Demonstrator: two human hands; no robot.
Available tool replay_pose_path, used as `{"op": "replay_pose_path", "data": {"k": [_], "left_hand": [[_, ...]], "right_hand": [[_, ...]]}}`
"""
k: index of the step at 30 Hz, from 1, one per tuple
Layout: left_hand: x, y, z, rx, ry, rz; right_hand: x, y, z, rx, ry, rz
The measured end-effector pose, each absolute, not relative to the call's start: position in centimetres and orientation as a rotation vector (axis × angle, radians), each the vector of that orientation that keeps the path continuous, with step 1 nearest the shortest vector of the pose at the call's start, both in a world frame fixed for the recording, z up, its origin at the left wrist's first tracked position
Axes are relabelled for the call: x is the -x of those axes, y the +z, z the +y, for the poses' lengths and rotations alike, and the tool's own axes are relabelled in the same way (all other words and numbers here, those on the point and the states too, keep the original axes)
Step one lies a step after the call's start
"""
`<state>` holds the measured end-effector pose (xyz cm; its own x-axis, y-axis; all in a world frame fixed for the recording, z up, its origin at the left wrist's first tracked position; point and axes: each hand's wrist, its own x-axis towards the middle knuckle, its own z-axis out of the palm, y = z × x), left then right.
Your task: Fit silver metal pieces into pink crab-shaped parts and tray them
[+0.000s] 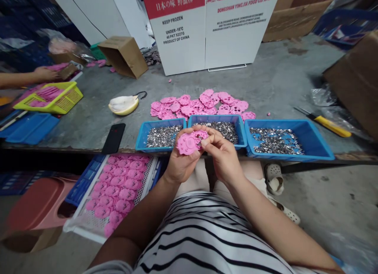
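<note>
A pink scalloped plastic piece point(189, 143) with holes is held up over the table's front edge. My left hand point(183, 163) grips it from below and behind, thumb along its lower rim. My right hand point(221, 151) is closed in a pinch at the piece's right side; whatever sits between its fingertips is too small to make out. Just beyond my hands stand the left blue tray point(141, 137), the middle blue tray point(242, 135) and the right blue tray point(317, 144), all holding small shiny metal parts. Behind them lies a heap of similar pink pieces point(203, 102).
A white perforated tray point(88, 223) of pink pieces sits low at left, near a red stool point(35, 203). On the table are a black phone point(113, 138), a yellow-handled tool point(332, 125), a yellow basket point(66, 100) and a white carton point(189, 49). Another person's hand point(45, 75) is far left.
</note>
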<state>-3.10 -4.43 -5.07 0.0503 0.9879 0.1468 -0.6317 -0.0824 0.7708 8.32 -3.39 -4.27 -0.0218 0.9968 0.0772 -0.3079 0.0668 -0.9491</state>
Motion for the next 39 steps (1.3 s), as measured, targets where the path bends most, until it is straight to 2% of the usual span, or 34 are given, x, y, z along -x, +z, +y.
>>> {"op": "replay_pose_path", "data": {"k": [22,31,35,39], "left_hand": [[2.8,-5.0,-4.5,-1.0,1.535,0.541],[2.7,-4.8,-4.6,-0.753,1.399,0.689],[2.9,-4.2,-4.3,-0.699,1.335,0.742],[3.2,-4.0,-4.1,-0.653,1.308,0.779]], "right_hand": [[-8.0,-4.7,-3.7,0.947,1.234,-1.06],[-8.3,-5.9,-3.1,0.956,1.192,-1.07],[-11.1,-5.3,-1.9,1.034,0.988,-1.095],[-17.2,-4.3,0.7,1.286,0.535,-1.21]]}}
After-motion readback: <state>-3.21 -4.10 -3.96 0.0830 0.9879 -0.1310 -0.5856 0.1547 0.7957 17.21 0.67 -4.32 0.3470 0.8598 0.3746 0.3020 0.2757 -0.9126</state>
